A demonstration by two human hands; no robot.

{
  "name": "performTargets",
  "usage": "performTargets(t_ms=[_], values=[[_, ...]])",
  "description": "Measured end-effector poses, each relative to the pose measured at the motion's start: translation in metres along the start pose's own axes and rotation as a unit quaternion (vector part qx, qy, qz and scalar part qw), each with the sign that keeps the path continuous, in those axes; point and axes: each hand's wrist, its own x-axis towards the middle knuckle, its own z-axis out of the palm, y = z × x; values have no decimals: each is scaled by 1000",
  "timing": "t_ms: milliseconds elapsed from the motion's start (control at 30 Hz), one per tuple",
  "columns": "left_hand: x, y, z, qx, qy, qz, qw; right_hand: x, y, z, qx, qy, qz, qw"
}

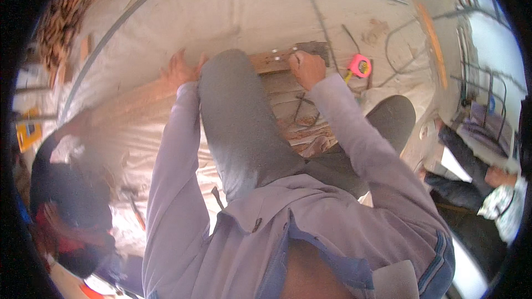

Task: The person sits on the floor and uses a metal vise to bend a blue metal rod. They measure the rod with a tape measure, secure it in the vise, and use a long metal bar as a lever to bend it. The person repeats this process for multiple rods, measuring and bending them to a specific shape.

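Observation:
My left hand (180,71) rests at the far end of a long brown board (133,97), fingers spread, beside my raised knee. The board seems to run under my leg toward the right. Right of the knee lies a wooden piece (269,63) with small white marks or pegs on its top. My right hand (307,70) is closed in a fist at this piece's right end. What it grips is hidden by the fingers. A dark flat piece (316,49) shows just beyond the fist. A pink tape measure (361,65) lies right of it.
A bent thin metal rod (305,113) lies between my legs on the pale sheet. Another person (72,188) is close on my left, one more (493,188) on the right. A hammer-like tool (136,207) lies near the left person. An orange-brown strip (433,44) lies far right.

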Motion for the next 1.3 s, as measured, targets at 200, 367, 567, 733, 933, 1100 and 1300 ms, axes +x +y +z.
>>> performTargets(t_ms=[200,367,567,733,933,1100,1300], values=[[-5,8,-20,3,-62,-44,997,16,-3,-21,-30,-42,-37,998],[-5,13,-15,-9,-23,-6,1000,8,-3,-11,-48,-22,-24,998],[-7,10,-10,-1,-2,9,1000,-5,-10,-8,-26,3,65,998],[-5,3,-6,8,-15,-9,1000,17,-6,-18,-60,-71,-10,996],[-2,8,-13,19,-47,-14,999,6,-21,-24,-86,-88,34,992],[-5,17,-29,3,-73,-27,997,22,-13,-21,-95,-134,50,985],[-1,-4,-2,1,-30,-1,1000,11,-17,-26,-91,-116,24,989]])
